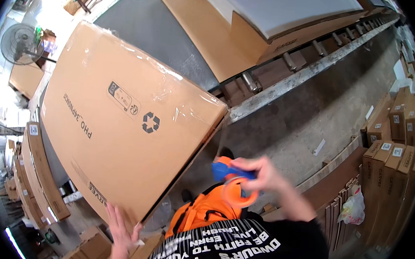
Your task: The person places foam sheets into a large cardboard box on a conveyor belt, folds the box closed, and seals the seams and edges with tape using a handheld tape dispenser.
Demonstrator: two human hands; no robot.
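Your right hand (265, 174) was closed around the blue-and-orange tape dispenser (223, 170). The large carton (120, 118) lay at 10 o'clock from that grip, long axis appearing to run 10 to 4. Your left hand (121, 230), fingers spread at its 6 o'clock edge, was nearer. Bare floor (316, 113) extended at 2 o'clock, below the conveyor rail (279, 90).

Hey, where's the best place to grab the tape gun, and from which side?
Probably the blue right end of the tape gun, coming from the right, where the right hand grips it. The orange roll bulges from the side nearer the shirt, so holding that end should leave most of the roll uncovered.
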